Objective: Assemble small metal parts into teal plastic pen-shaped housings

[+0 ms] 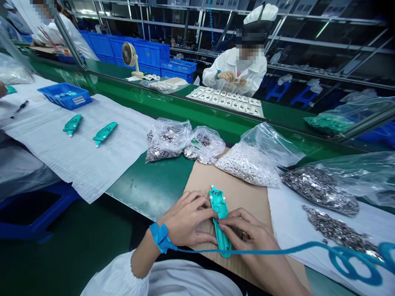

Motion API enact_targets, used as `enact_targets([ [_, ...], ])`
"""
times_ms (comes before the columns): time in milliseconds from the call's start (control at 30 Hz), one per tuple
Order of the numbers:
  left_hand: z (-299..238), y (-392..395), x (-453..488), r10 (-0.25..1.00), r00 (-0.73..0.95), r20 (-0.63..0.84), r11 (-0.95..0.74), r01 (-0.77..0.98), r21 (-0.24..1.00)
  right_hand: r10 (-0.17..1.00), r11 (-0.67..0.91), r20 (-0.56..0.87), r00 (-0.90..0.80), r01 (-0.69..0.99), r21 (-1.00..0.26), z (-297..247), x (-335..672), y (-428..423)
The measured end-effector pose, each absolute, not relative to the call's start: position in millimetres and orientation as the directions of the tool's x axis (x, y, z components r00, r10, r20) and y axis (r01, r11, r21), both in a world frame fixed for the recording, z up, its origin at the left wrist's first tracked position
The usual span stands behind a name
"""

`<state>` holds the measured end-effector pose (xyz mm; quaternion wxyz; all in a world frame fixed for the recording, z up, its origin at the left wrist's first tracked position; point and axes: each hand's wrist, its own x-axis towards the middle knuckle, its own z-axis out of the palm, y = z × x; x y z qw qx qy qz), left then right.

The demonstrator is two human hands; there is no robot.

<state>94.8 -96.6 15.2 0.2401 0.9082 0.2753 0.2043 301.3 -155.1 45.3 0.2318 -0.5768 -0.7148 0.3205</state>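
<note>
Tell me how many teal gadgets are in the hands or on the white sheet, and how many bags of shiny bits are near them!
Teal gadget in the left hand and right hand: 1
Teal gadgets on the white sheet: 2
Clear bags of silver metal bits: 4
Total: 7

A single camera worn on the person's head, looking forward and steeply down, close above the left hand (188,218) and right hand (247,232), wide across the green workbench (151,185), reaching a co-worker (234,72) on the far side, no second view.
</note>
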Motion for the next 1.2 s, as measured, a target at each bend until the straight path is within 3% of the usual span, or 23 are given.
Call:
enact_targets([
  [767, 14, -95, 95, 0.597, 0.762, 0.251, -0.727, 0.381, 0.571, 0.975, 0.101, -0.065, -0.212, 0.686, -0.720, 39, 306, -156],
  [1200, 14, -96, 95, 0.593, 0.758, 0.270, -0.734, 0.371, 0.569, 0.972, 0.158, -0.065, -0.224, 0.839, -0.521, 56, 311, -158],
])
